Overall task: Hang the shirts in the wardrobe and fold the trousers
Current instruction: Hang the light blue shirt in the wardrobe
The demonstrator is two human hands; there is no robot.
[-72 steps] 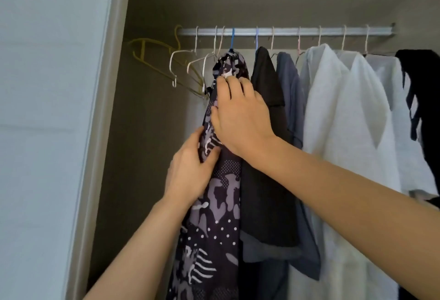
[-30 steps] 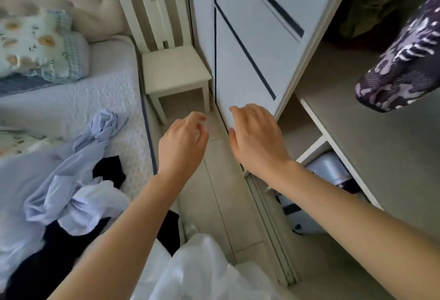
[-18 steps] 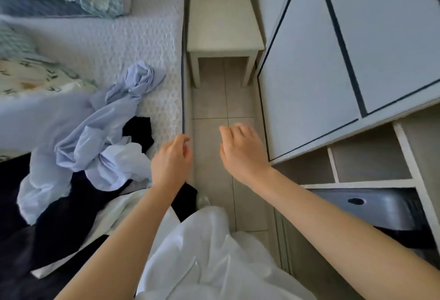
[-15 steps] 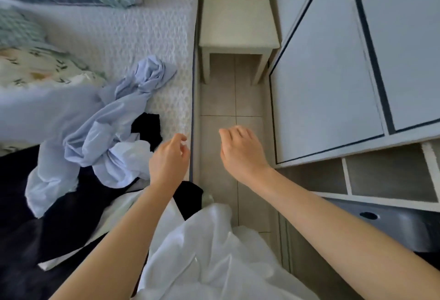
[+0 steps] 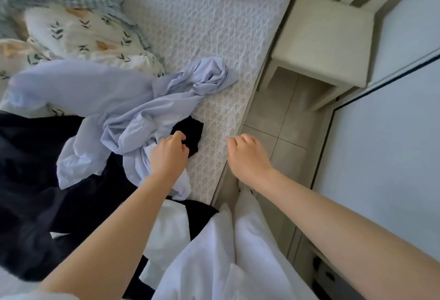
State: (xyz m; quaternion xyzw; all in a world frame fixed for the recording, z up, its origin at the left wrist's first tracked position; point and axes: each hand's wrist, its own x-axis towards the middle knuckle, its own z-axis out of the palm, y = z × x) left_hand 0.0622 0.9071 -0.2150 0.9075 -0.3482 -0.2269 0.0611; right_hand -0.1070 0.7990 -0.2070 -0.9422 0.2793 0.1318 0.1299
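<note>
Head view: the crumpled pale-blue cotton shirt (image 5: 133,113) lies on the quilted white bed (image 5: 214,37) just left of the curled left hand (image 5: 170,154), grip unclear; the slack, empty right hand (image 5: 247,154) hangs farther right.

- My left hand (image 5: 169,154) is off the patterned shirt; it now reaches over the pale blue shirt (image 5: 133,113) on the bed (image 5: 209,37), fingers curled beside the black garment (image 5: 190,130);
- my right hand (image 5: 246,154) now hangs above the bed's edge, loosely curled.
</note>
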